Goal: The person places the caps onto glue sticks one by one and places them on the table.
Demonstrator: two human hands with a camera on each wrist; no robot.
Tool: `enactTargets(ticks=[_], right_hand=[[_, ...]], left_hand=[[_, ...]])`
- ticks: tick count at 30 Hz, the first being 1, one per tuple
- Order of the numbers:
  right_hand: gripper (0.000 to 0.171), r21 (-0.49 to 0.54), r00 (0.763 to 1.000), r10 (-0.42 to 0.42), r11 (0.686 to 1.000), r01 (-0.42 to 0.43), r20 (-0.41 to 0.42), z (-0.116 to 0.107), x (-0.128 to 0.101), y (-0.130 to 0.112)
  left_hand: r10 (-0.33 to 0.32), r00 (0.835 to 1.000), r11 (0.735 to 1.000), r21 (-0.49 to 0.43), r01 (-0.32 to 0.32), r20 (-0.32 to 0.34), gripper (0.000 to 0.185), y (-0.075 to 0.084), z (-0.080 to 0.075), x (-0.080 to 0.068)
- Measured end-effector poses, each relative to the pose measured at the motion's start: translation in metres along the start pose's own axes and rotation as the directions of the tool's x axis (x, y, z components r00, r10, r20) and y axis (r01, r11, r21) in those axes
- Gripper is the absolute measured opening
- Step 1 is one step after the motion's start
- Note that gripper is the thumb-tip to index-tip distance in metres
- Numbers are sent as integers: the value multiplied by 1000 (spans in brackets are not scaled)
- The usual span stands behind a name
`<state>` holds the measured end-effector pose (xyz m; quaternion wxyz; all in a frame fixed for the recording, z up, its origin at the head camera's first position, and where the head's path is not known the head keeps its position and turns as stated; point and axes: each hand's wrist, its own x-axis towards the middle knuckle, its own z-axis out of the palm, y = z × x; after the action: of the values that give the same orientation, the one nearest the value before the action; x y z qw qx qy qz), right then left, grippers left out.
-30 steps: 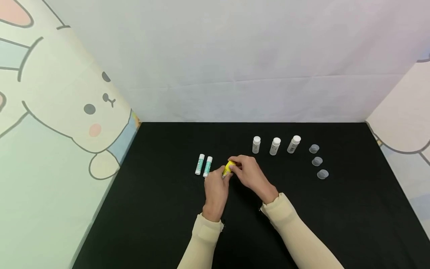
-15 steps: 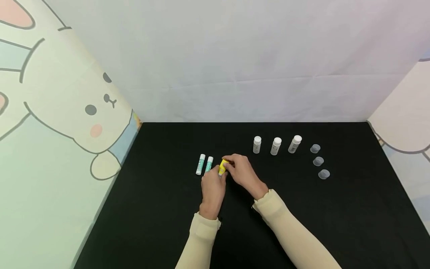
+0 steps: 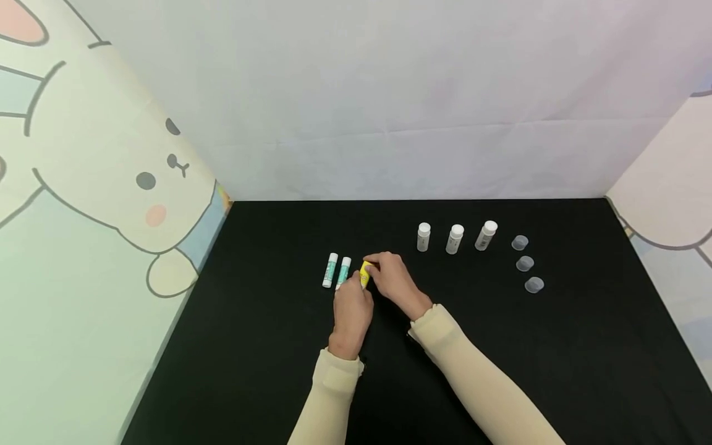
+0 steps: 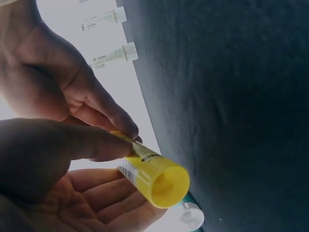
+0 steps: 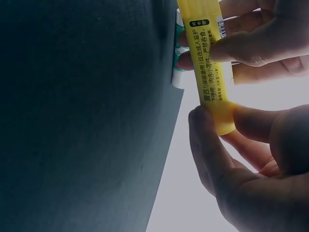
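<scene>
In the head view, the left hand [image 3: 351, 316] and right hand [image 3: 396, 278] both grasp a yellow glue stick [image 3: 364, 274] over the black table [image 3: 250, 352], just right of two green-and-white glue sticks [image 3: 329, 271], with three white tubes [image 3: 453, 240] and three small clear cups [image 3: 525, 264] farther right. The left wrist view shows the left thumb pressed along the yellow stick, its round end facing the camera. In the right wrist view, the right fingers pinch its other end, below black print.
</scene>
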<state>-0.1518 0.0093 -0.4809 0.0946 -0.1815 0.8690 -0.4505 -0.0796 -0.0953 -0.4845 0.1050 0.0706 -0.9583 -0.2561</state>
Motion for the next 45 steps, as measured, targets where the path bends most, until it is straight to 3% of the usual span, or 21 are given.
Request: enactTargets(ticks=[9, 16, 30, 35, 45], right_hand=[[27, -26, 999, 38, 999, -38, 12, 6, 10, 2], [27, -36, 998, 66, 997, -65, 22, 10, 17, 3], [38, -24, 997, 51, 998, -50, 50, 17, 22, 3], [41, -41, 998, 43, 998, -41, 54, 18, 23, 2], [41, -80, 993, 85, 994, -79, 83, 22, 25, 1]], left_hand=[[4, 999, 998, 57, -6, 43, 33, -3, 3, 5], [-2, 999, 997, 79, -1, 41, 32, -4, 5, 9], [27, 999, 990, 142, -21, -38, 16, -5, 6, 11], [20, 999, 978, 206, -12, -35, 9, -4, 6, 14], [5, 1000, 978, 206, 1, -31, 6, -4, 6, 16]])
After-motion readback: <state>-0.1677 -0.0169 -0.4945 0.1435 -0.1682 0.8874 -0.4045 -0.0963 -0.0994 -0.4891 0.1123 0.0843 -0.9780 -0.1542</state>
